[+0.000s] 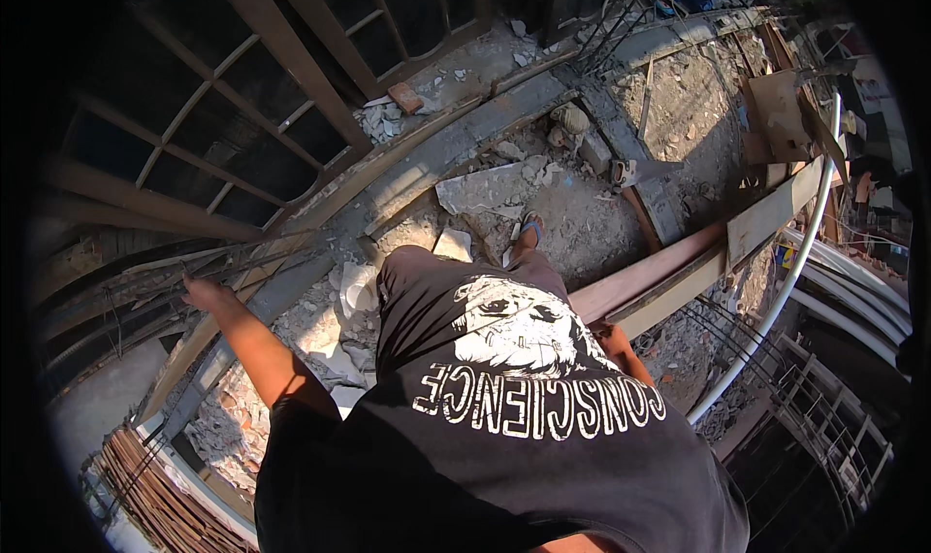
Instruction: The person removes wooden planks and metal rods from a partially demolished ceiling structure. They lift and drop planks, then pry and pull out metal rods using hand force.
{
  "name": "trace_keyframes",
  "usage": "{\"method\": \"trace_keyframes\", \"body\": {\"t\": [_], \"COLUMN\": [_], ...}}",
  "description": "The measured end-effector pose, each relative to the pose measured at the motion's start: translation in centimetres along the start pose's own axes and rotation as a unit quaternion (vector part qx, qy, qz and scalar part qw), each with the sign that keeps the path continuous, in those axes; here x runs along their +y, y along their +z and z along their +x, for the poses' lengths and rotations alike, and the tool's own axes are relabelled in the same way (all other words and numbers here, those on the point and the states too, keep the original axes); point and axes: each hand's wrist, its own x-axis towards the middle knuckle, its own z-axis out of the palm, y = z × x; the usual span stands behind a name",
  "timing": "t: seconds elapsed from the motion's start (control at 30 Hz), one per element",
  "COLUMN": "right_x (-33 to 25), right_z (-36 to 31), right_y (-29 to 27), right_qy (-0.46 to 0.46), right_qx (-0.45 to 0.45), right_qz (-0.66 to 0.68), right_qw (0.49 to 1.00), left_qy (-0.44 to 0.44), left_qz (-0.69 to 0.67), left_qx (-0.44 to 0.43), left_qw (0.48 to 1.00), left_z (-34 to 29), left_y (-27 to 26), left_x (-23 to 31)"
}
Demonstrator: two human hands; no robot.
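My left hand [201, 293] reaches out to the left with its fingers apart, beside thin steel reinforcing bars [218, 255]. It holds nothing that I can see; whether a fingertip touches a bar I cannot tell. My right hand [610, 341] is low by my right side, at the near end of long wooden boards [669, 299] set on edge. Its fingers are mostly hidden, so any grip there does not show. Between my legs and the wall runs a grey concrete beam [412, 172] edged with planks. My sandalled foot [529, 231] stands on rubble.
Dark wooden window frames [262, 82] line the upper left. Broken concrete slabs [485, 190] and a tied sack [569, 121] lie ahead. A long white pipe [790, 286] curves along the right, near a wooden ladder-like frame [834, 425]. Thin sticks [160, 495] are stacked lower left.
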Motion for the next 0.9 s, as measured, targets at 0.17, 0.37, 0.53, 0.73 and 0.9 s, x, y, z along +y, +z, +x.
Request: {"method": "trace_keyframes", "body": {"t": [0.17, 0.37, 0.53, 0.73, 0.9], "right_x": [3.2, -9.0, -17.7, -19.7, -21.3], "right_z": [13.9, 24.1, 28.8, 30.0, 34.0], "right_y": [-17.4, -26.8, -25.6, -24.5, -26.7], "right_qy": [0.083, -0.033, -0.102, -0.181, -0.080], "right_qx": [0.097, 0.121, 0.060, -0.131, -0.095], "right_qz": [-0.180, -0.199, -0.037, -0.222, -0.224], "right_qw": [0.975, 0.972, 0.992, 0.949, 0.967], "left_qy": [0.015, 0.067, -0.145, -0.136, -0.113], "left_qz": [0.248, 0.557, 0.520, 0.524, 0.463], "left_qx": [0.165, -0.474, -0.588, -0.473, -0.492], "left_qw": [0.955, 0.679, 0.602, 0.695, 0.728], "left_z": [-12.6, -28.6, -33.4, -28.5, -26.2], "left_y": [6.1, 7.1, 12.2, 20.2, 25.2], "left_x": [-10.8, -24.9, -30.8, -32.9, -30.8]}}
